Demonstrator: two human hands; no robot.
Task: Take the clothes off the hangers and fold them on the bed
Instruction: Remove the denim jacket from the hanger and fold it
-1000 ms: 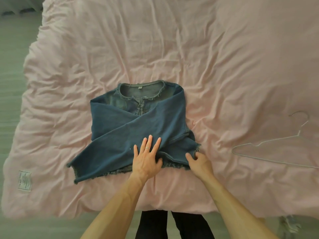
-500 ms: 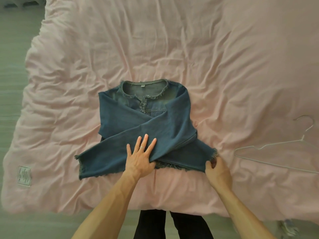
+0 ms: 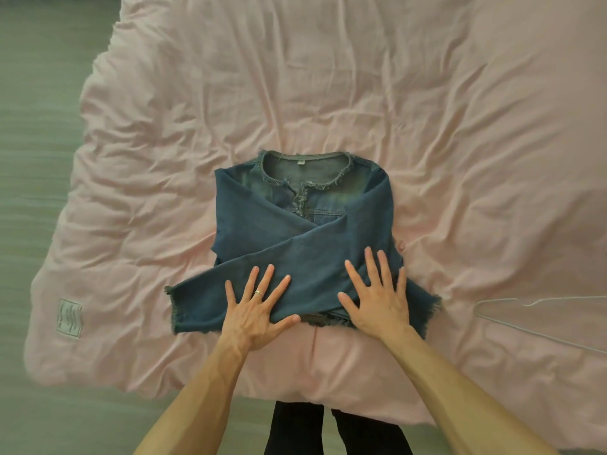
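Observation:
A blue denim top (image 3: 295,231) with a frayed collar lies face up on the pink bed cover (image 3: 295,93), near its front edge. Both sleeves are folded across the body and cross in an X. My left hand (image 3: 256,310) lies flat with spread fingers on the sleeve that runs down to the left. My right hand (image 3: 377,297) presses flat on the crossed sleeves at the lower right. Neither hand grips the cloth. An empty wire hanger (image 3: 538,310) lies on the cover to the right.
The bed cover is crumpled and hangs over the front edge by my legs (image 3: 328,431). A white care label (image 3: 69,318) sits at its left corner. Greenish floor (image 3: 33,126) runs along the left side.
My right hand let go of the right sleeve's cuff and moved left and up to lie flat on the top. The left hand stayed pressing on the sleeve.

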